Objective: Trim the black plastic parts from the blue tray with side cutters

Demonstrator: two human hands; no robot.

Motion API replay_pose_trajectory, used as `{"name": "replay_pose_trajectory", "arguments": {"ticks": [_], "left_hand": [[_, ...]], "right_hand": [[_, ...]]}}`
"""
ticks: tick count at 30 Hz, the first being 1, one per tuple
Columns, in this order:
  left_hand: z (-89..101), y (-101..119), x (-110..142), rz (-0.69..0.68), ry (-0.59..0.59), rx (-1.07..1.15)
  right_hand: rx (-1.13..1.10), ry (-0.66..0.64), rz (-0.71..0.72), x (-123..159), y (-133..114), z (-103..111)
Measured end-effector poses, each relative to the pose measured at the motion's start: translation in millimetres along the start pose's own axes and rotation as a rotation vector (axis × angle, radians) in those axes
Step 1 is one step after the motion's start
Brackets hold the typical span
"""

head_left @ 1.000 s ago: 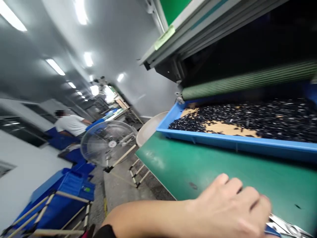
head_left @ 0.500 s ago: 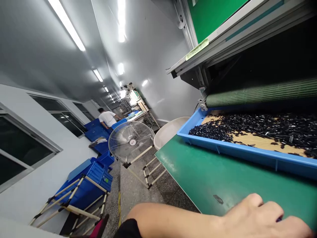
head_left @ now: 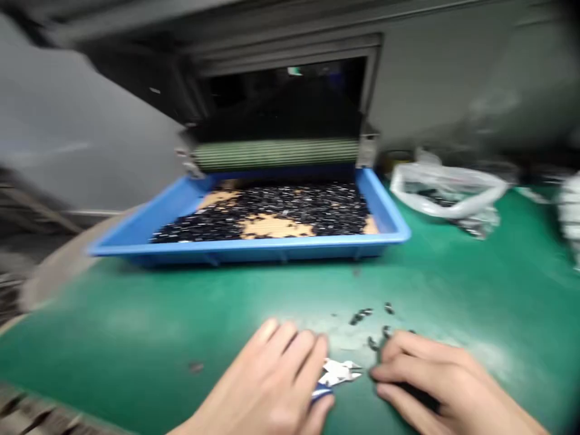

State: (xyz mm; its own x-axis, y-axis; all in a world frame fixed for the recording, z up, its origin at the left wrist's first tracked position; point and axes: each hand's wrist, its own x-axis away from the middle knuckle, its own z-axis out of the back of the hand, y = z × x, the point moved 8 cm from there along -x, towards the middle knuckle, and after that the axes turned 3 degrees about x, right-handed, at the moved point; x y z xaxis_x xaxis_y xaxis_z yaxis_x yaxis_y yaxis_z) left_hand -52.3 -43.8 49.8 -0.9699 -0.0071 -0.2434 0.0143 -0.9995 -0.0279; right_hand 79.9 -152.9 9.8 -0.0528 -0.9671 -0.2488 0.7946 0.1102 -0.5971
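Observation:
Diagonal cutters (head_left: 336,373) with bright metal jaws and a blue handle lie under my left hand (head_left: 283,377), whose fingers are closed over them. The jaws point right, slightly parted. Just beyond their tips is my right hand (head_left: 435,377), thumb and fingers drawn together close to the table. Whether a small part sits between those fingertips is too blurred to tell. Several small black parts (head_left: 361,316) are scattered on the green table (head_left: 254,296) in front of my right hand.
A blue tray (head_left: 272,246) full of small black pieces on a tan bottom stands beneath a green ribbed conveyor belt (head_left: 276,154). At the right lies an open white plastic bag (head_left: 446,211) with dark pieces inside. A round pale container (head_left: 67,266) is beyond the table's left edge.
My view has swung right, from the aisle with the fan and a person to the tray. Both hands now show; earlier only my left forearm and hand were visible at the bottom.

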Motion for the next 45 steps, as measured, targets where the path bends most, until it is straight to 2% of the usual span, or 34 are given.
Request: {"name": "replay_pose_trajectory", "arguments": {"ticks": [1,3,6,12,17,20,24,29,33,35,38,41,45], "left_hand": [[-2.4,-3,-2,-0.003,0.041,0.001],[-2.8,-1,-7,-0.079,0.157,-0.001],[-3.2,5,-12,-0.139,0.189,0.001],[-5.1,6,-18,-0.057,-0.043,-0.011],[-1.6,10,-28,-0.157,-0.023,-0.078],[-2.1,10,-35,-0.183,-0.078,-0.128],[1.5,14,-38,-0.24,-0.118,-0.167],[4.1,23,-38,-0.384,-0.139,-0.183],[3.7,25,-39,-0.46,-0.15,-0.175],[4.3,19,-36,-0.433,-0.139,-0.114],[6.5,3,-29,-0.329,-0.078,-0.038],[5.8,-9,-23,-0.245,-0.029,-0.027],[-0.8,-12,-22,-0.206,-0.019,-0.033]], "right_hand": [[-0.018,-0.026,-0.097,-1,3,5],[-0.042,-0.033,-0.204,-7,4,10],[-0.063,-0.011,-0.23,-10,3,9],[-0.059,0.044,-0.181,-4,2,4],[-0.063,0.027,-0.162,-6,0,7],[-0.067,-0.023,-0.164,-8,-1,9],[-0.047,-0.042,-0.199,-9,-2,8],[-0.039,-0.072,-0.246,-7,0,3],[-0.068,-0.12,-0.292,-8,6,10],[-0.087,-0.112,-0.345,-10,13,17],[-0.065,-0.029,-0.371,-15,20,29],[0.033,0.022,-0.28,-21,18,29],[0.105,-0.023,-0.147,-23,10,17]]}}
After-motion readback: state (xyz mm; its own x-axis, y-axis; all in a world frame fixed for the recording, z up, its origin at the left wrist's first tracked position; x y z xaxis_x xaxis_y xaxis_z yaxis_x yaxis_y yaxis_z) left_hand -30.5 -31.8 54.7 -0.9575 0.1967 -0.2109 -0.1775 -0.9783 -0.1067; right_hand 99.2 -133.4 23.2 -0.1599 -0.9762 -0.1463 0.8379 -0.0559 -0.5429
